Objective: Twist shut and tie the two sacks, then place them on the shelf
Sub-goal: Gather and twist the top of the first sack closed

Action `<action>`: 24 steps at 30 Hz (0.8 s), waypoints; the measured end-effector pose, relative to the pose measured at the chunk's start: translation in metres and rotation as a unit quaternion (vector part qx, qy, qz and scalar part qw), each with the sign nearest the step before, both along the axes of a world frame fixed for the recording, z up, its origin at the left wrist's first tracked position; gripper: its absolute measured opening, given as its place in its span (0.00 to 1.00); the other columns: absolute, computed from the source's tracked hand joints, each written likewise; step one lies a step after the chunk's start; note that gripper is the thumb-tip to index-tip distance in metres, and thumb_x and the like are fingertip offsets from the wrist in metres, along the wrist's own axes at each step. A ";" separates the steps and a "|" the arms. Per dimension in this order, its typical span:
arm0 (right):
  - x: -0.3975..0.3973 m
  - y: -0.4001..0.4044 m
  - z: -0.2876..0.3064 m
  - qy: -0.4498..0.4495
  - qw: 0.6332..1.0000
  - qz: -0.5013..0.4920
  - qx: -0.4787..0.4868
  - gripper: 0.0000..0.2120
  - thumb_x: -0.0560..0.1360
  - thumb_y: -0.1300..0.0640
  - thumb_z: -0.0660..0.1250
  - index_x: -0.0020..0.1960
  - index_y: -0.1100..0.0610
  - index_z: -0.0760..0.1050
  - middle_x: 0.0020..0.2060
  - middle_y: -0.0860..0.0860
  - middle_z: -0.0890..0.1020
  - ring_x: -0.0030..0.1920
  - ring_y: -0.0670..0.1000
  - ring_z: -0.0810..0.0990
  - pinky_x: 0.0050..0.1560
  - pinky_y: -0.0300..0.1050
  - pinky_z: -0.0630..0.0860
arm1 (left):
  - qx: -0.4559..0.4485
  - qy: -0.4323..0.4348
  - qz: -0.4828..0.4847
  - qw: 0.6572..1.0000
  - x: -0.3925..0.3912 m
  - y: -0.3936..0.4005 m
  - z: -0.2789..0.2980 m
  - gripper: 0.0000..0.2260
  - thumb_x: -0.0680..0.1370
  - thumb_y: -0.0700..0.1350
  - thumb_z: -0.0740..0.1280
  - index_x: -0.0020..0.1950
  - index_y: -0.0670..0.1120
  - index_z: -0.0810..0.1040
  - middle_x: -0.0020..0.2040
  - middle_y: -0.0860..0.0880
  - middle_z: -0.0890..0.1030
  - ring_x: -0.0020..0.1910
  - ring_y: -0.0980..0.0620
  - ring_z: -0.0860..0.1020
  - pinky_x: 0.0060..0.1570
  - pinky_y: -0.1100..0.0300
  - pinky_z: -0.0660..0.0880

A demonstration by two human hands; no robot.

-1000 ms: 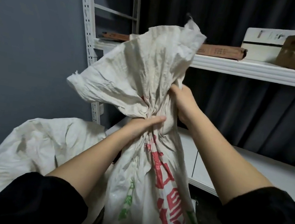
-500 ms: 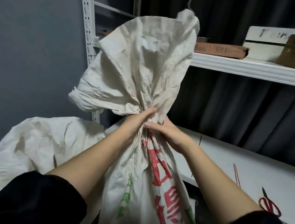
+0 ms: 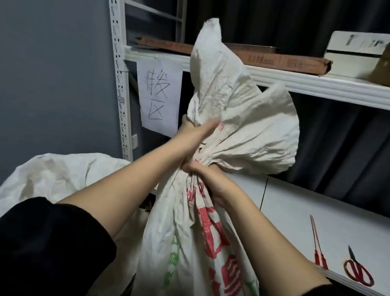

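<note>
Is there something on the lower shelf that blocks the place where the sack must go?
The lower shelf is mostly bare. Only red scissors and thin red ties lie near its front edge, right of the sack.

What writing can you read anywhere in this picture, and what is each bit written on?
"待发区", handwritten in black: white paper sheet hanging from the upper shelf.
Large red and green printed characters: white woven sack gripped at its neck, too creased to read.
Print on the flat brown cardboard box: too blurred.
Markings on the white box: too blurred.

Right hand (image 3: 206,182) regripped neck; sack (image 3: 229,117) top flopped right (twisting).
</note>
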State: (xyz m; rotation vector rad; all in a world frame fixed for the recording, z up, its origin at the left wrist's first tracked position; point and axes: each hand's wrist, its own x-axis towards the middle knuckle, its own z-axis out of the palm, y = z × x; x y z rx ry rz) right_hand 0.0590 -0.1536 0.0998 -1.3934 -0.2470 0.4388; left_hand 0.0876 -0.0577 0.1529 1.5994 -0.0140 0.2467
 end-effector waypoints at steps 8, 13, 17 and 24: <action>0.005 -0.003 0.004 -0.012 0.990 -0.102 0.096 0.06 0.73 0.64 0.66 0.48 0.59 0.80 0.40 0.56 0.84 0.38 0.51 0.83 0.43 0.45 0.79 | 0.092 0.015 -0.097 0.991 -0.022 0.015 -0.022 0.40 0.67 0.57 0.72 0.73 0.44 0.61 0.66 0.50 0.73 0.62 0.57 0.73 0.59 0.66 0.68; 0.015 -0.013 0.012 -0.036 0.991 -0.123 -0.031 0.08 0.69 0.55 0.71 0.42 0.59 0.79 0.35 0.56 0.82 0.38 0.55 0.81 0.44 0.48 0.76 | 0.143 0.053 -0.222 0.963 -0.044 0.009 -0.077 0.44 0.62 0.47 0.75 0.73 0.44 0.57 0.67 0.48 0.72 0.64 0.56 0.73 0.60 0.67 0.72; 0.014 -0.017 0.024 -0.090 0.992 -0.058 -0.065 0.16 0.77 0.50 0.66 0.62 0.56 0.75 0.51 0.49 0.82 0.51 0.47 0.81 0.55 0.39 0.76 | 0.050 0.024 -0.140 0.989 -0.037 -0.020 -0.087 0.43 0.58 0.45 0.78 0.71 0.43 0.65 0.63 0.46 0.78 0.62 0.52 0.77 0.62 0.60 0.74; 0.018 -0.039 0.035 -0.111 0.966 0.010 -0.232 0.11 0.78 0.45 0.61 0.57 0.48 0.73 0.45 0.39 0.78 0.43 0.36 0.76 0.42 0.25 0.70 | 0.049 0.029 0.006 0.998 -0.037 -0.040 -0.080 0.17 0.73 0.35 0.67 0.61 0.48 0.76 0.54 0.48 0.80 0.52 0.54 0.76 0.51 0.62 0.71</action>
